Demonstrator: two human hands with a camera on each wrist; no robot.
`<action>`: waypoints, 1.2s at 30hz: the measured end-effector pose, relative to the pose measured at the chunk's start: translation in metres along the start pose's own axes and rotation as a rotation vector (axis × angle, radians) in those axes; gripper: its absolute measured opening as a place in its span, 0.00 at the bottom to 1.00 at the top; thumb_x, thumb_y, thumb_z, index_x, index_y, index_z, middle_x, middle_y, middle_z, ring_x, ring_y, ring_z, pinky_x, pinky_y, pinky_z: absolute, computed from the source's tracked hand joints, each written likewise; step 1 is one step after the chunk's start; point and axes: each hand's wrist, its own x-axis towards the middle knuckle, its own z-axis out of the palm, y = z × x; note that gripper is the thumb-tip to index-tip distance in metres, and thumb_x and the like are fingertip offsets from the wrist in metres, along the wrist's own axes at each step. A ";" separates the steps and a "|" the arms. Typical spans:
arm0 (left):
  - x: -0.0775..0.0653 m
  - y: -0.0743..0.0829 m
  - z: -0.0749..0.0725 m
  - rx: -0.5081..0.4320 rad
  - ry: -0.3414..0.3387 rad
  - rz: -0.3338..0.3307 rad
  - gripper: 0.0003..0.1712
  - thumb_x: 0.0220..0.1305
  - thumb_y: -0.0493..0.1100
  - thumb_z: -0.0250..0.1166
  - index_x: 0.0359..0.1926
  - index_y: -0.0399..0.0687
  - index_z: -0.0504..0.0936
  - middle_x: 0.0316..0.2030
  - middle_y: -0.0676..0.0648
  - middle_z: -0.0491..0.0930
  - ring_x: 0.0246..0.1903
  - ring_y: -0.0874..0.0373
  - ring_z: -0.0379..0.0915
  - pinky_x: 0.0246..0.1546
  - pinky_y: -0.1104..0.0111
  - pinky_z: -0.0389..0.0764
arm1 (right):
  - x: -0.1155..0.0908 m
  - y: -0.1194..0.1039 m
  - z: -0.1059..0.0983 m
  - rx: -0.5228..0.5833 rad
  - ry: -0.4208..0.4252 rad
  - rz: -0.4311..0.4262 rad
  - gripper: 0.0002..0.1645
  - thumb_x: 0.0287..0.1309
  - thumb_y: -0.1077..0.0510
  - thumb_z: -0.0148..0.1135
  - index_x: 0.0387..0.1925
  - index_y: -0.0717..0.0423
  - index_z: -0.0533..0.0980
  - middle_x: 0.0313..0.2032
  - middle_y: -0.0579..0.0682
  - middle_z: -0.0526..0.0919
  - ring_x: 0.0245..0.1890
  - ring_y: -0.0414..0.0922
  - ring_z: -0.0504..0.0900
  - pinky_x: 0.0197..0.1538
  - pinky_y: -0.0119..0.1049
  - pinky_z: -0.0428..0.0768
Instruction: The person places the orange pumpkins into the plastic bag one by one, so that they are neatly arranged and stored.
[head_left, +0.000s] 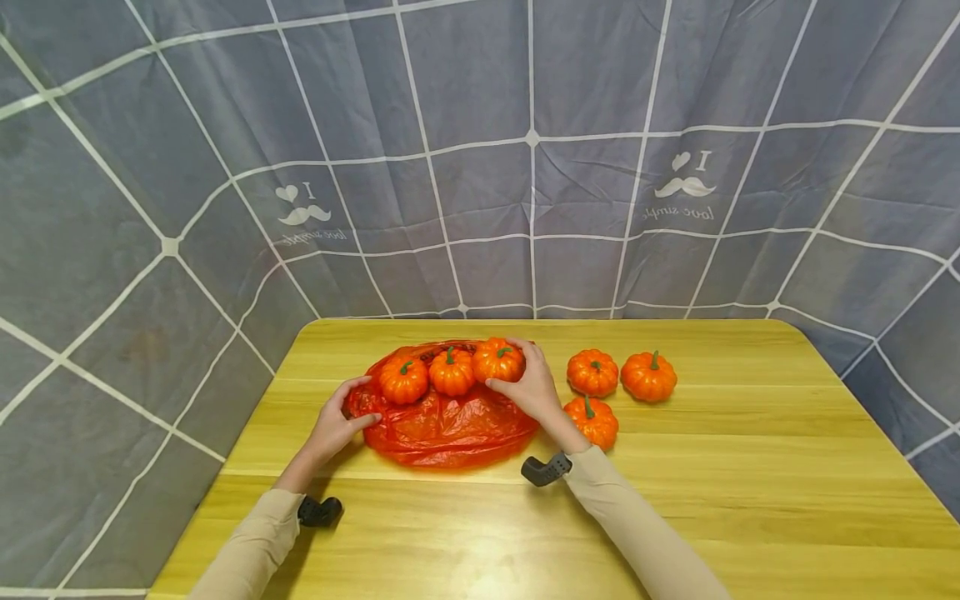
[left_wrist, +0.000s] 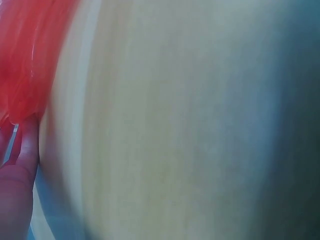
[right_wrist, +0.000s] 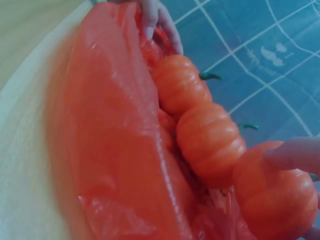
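A crinkled red plastic bag (head_left: pixel 450 433) lies spread on the table with three small orange pumpkins in a row along its far part. My right hand (head_left: pixel 534 387) grips the rightmost pumpkin (head_left: pixel 495 358), thumb on the near side and fingers around the back. The middle pumpkin (head_left: pixel 452 375) and the left pumpkin (head_left: pixel 403 383) sit beside it, green stems up. At the bag's left edge, my left hand (head_left: pixel 336 425) pinches the plastic between thumb and fingers. The left wrist view shows its thumb (left_wrist: pixel 29 142) against the red film.
Right of the bag, a group of three more pumpkins stands on the wooden table (head_left: pixel 750 483): one near my right wrist (head_left: pixel 592 423), one behind it (head_left: pixel 592 372) and one farther right (head_left: pixel 649 377). A grey checked curtain (head_left: pixel 480 208) hangs behind the table.
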 end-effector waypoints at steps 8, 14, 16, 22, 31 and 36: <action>0.001 0.000 0.000 0.000 0.000 -0.002 0.39 0.56 0.33 0.68 0.67 0.39 0.62 0.67 0.35 0.63 0.65 0.41 0.62 0.50 0.89 0.61 | 0.002 0.009 0.002 -0.053 0.011 -0.013 0.43 0.41 0.58 0.76 0.61 0.56 0.68 0.58 0.61 0.71 0.57 0.59 0.72 0.60 0.55 0.72; 0.000 0.000 0.000 0.015 -0.002 0.024 0.39 0.57 0.34 0.68 0.67 0.38 0.62 0.66 0.34 0.63 0.64 0.40 0.62 0.50 0.89 0.62 | 0.002 0.012 0.002 -0.083 0.007 -0.035 0.43 0.39 0.59 0.77 0.60 0.58 0.69 0.56 0.62 0.72 0.57 0.60 0.72 0.59 0.57 0.72; 0.000 0.000 0.000 0.010 -0.002 0.030 0.38 0.57 0.34 0.67 0.67 0.37 0.62 0.66 0.34 0.63 0.64 0.40 0.62 0.50 0.89 0.62 | 0.001 0.013 0.002 -0.102 -0.001 -0.033 0.43 0.39 0.60 0.77 0.59 0.59 0.69 0.56 0.63 0.72 0.57 0.60 0.71 0.60 0.57 0.71; 0.000 0.000 0.001 -0.015 0.000 0.018 0.38 0.56 0.33 0.68 0.66 0.38 0.63 0.67 0.35 0.63 0.65 0.42 0.60 0.51 0.90 0.60 | 0.001 0.015 0.003 -0.142 -0.014 -0.016 0.42 0.38 0.59 0.77 0.59 0.58 0.70 0.56 0.64 0.71 0.57 0.61 0.70 0.59 0.59 0.71; -0.001 0.002 0.001 -0.018 0.003 0.013 0.38 0.56 0.33 0.68 0.67 0.39 0.63 0.66 0.35 0.64 0.64 0.42 0.63 0.50 0.89 0.62 | 0.002 0.016 0.002 -0.152 -0.025 0.024 0.43 0.40 0.57 0.76 0.61 0.58 0.70 0.56 0.65 0.69 0.58 0.61 0.69 0.59 0.58 0.71; -0.001 0.002 0.002 -0.019 0.005 0.013 0.38 0.56 0.33 0.68 0.67 0.39 0.63 0.66 0.35 0.65 0.63 0.43 0.63 0.50 0.88 0.63 | 0.002 0.018 0.002 -0.172 -0.026 0.014 0.43 0.40 0.56 0.76 0.60 0.58 0.70 0.55 0.65 0.70 0.57 0.61 0.70 0.58 0.58 0.72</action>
